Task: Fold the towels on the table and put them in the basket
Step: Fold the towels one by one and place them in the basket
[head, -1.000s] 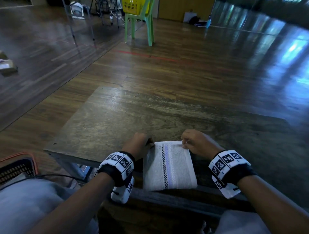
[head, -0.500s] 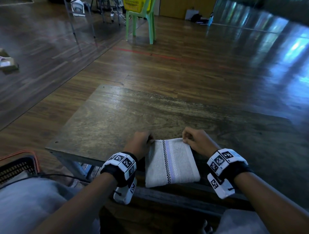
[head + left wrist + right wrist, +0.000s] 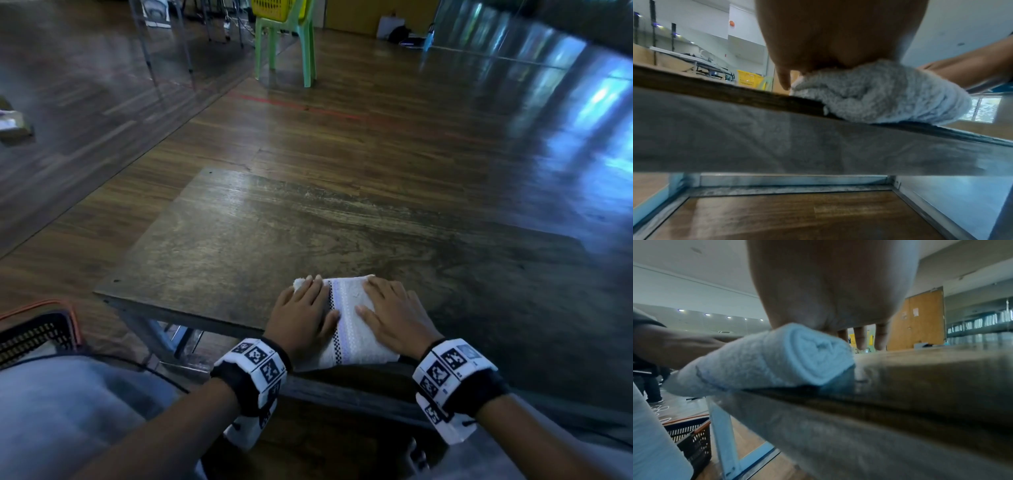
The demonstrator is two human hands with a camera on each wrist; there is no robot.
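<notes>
The folded towel (image 3: 346, 322) lay at the table's (image 3: 239, 240) near edge, low in the head view. The left hand (image 3: 301, 317) and right hand (image 3: 394, 317) pressed flat on it, fingers straight, gripping nothing.

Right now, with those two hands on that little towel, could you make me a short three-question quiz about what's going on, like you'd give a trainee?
1. True or false: both the left hand and the right hand lie flat on the folded white towel.
2. Where does the towel lie on the wooden table? A) at the far edge B) at the near edge, between the wrists C) on the floor
3. Fill in: the dark mesh basket stands on the floor to the person's ____.

Key: 1 true. 2 B. 3 left.
</notes>
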